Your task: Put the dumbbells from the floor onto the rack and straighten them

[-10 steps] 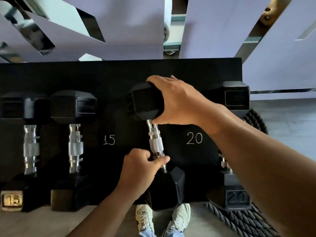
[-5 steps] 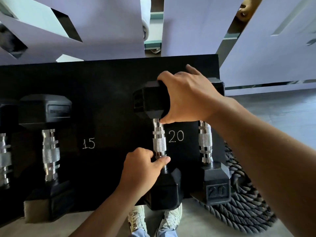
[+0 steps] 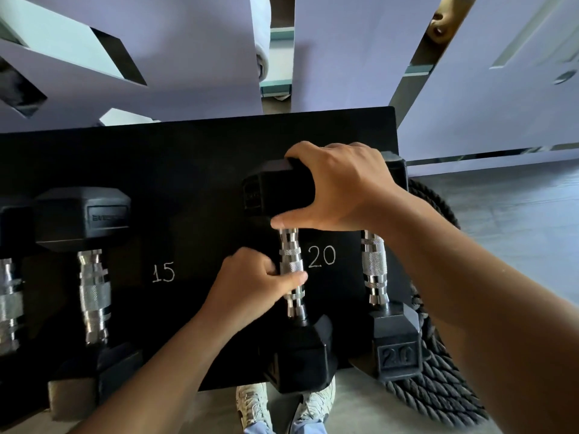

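Left hand [image 3: 250,286]: curled closed, thumb laid across, forearm raised from below.
Right hand [image 3: 341,186]: palm down, fingers draped forward, thumb stretched leftward, arm extended from the right.

Open rack [image 3: 194,158] surface between the 15-pound dumbbell [image 3: 94,286] and the gripped dumbbell [image 3: 291,267]; right neighbour [image 3: 374,267] close.

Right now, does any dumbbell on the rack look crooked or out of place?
The held dumbbell beside the chalked 20 is slightly askew: its near head hangs over the rack's front edge. The left hand grips its handle, the right hand its far head. The others look straight.
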Action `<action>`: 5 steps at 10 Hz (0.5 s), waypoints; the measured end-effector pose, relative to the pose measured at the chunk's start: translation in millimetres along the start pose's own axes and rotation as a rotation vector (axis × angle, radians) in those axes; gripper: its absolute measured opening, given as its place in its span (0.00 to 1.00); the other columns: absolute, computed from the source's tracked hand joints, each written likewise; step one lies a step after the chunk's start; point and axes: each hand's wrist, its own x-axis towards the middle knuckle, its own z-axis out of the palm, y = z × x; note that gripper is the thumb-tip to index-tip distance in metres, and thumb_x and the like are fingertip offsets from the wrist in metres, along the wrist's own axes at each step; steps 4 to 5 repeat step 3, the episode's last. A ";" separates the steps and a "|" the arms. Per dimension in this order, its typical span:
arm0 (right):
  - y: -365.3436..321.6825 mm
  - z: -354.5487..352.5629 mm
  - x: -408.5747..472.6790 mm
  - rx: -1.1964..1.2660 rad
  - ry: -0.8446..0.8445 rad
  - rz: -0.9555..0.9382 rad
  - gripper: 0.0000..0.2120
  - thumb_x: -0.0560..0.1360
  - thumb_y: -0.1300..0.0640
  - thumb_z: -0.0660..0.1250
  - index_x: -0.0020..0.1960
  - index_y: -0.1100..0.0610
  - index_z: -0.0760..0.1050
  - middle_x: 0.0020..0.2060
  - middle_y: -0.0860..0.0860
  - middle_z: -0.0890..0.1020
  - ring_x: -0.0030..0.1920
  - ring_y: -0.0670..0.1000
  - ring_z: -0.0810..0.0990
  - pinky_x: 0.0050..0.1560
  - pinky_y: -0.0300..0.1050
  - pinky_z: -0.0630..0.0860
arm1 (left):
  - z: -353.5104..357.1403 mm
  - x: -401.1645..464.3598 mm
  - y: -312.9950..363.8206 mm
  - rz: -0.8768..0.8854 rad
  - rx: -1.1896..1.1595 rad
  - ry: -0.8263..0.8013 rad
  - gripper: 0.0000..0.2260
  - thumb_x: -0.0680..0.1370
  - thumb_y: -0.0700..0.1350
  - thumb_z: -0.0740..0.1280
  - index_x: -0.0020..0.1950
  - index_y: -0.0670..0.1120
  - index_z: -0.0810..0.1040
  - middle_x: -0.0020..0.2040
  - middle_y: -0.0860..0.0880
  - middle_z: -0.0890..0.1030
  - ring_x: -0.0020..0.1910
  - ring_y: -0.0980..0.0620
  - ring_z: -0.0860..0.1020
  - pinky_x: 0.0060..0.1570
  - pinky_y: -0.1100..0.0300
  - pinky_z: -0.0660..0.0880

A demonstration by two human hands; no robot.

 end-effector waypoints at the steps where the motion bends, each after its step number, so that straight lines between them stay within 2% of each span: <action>1: -3.0 -5.5 1.2 0.039 0.017 0.043 0.36 0.63 0.20 0.60 0.62 0.42 0.73 0.43 0.41 0.82 0.45 0.48 0.80 0.44 0.45 0.67 | -15.8 5.5 8.1 0.027 -0.015 -0.006 0.25 0.70 0.58 0.77 0.27 0.43 0.70 0.22 0.50 0.65 0.22 0.53 0.63 0.25 0.62 0.62; 2: -4.5 -13.0 7.9 0.108 0.034 0.121 0.34 0.67 0.22 0.61 0.64 0.43 0.75 0.49 0.41 0.83 0.49 0.47 0.81 0.45 0.45 0.69 | -37.7 7.2 17.8 0.076 -0.015 -0.011 0.27 0.70 0.59 0.75 0.28 0.40 0.68 0.24 0.47 0.68 0.24 0.49 0.68 0.31 0.60 0.66; 3: -14.1 -35.6 9.7 0.614 0.034 0.302 0.31 0.70 0.29 0.67 0.58 0.54 0.81 0.46 0.46 0.85 0.45 0.46 0.81 0.47 0.46 0.77 | -81.0 -2.7 45.6 0.095 -0.089 0.100 0.21 0.74 0.56 0.75 0.33 0.38 0.81 0.29 0.47 0.84 0.32 0.46 0.84 0.44 0.56 0.81; 5: -14.1 -35.6 9.7 0.614 0.034 0.302 0.31 0.70 0.29 0.67 0.58 0.54 0.81 0.46 0.46 0.85 0.45 0.46 0.81 0.47 0.46 0.77 | -81.0 -2.7 45.6 0.095 -0.089 0.100 0.21 0.74 0.56 0.75 0.33 0.38 0.81 0.29 0.47 0.84 0.32 0.46 0.84 0.44 0.56 0.81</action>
